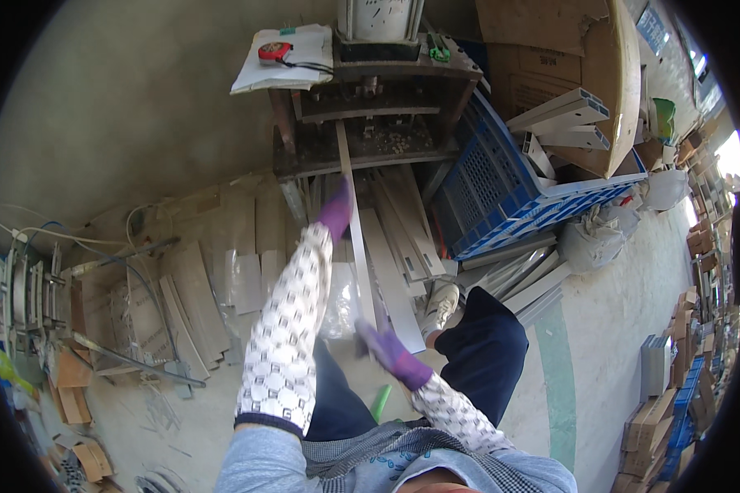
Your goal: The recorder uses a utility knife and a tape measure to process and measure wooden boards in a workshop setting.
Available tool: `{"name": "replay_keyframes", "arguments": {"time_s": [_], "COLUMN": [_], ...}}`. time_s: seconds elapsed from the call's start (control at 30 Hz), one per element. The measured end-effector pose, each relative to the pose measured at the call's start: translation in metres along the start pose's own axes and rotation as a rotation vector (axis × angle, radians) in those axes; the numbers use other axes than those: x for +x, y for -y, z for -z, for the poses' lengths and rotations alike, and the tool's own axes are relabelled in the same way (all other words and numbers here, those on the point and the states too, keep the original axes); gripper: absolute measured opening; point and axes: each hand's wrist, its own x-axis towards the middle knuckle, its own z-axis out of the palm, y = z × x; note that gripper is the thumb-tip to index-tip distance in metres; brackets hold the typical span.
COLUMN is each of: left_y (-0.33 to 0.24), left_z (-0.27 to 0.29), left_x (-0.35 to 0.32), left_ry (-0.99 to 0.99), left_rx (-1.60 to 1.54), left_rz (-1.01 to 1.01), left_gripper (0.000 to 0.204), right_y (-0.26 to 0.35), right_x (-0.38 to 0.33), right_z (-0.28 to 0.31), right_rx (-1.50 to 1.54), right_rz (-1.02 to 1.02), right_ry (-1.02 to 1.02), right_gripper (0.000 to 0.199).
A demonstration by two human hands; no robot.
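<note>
A long, pale, narrow metal bar (359, 263) runs from inside a dark press frame (284, 123) down toward my lap. My left hand (338, 209), in a purple glove, is closed around the bar a little in front of the press. Close to the bar's near end is my right hand (393, 353), also gloved in purple. Its fingers are smeared by motion, so I cannot see whether they touch the bar. The bar's far end lies under the upper part of the press, where small scraps (400, 144) are scattered on the bed.
A red tape measure (275, 52) rests on papers (304, 78) atop the press. To the right, a blue plastic crate (489, 177) holds pale rectangular tubes (567, 111). Flat metal lengths (395, 287) lie below the press. At left stands a metal-framed machine (37, 287) with hoses.
</note>
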Motion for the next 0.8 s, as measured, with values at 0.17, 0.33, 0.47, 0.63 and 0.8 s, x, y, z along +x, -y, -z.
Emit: {"name": "replay_keyframes", "arguments": {"time_s": [0.17,0.33,0.47,0.63,0.8], "left_y": [0.044,0.027,0.022,0.034,0.036], "left_z": [-0.016,-0.047,-0.059,-0.073,-0.069], "left_x": [-0.025,-0.022,-0.019,-0.019,-0.010], "left_ry": [0.026,0.029,0.094,0.022,0.002], "left_rx": [-0.718,-0.790,-0.814,-0.759,-0.732], "left_rz": [0.070,-0.205,-0.216,-0.323,-0.314], "left_gripper": [0.076,0.046,0.035,0.032,0.029], "right_y": [-0.041,-0.002,-0.013,-0.022,-0.022], "right_x": [0.000,0.031,0.043,0.039,0.050], "right_z": [0.037,0.061,0.078,0.075,0.080], "right_rx": [0.079,-0.226,-0.202,-0.224,-0.134], "right_rz": [0.220,0.394,0.401,0.365,0.338], "right_ry": [-0.011,-0.258,-0.275,-0.325,-0.296], "right_gripper": [0.081,0.092,0.093,0.087,0.081]}}
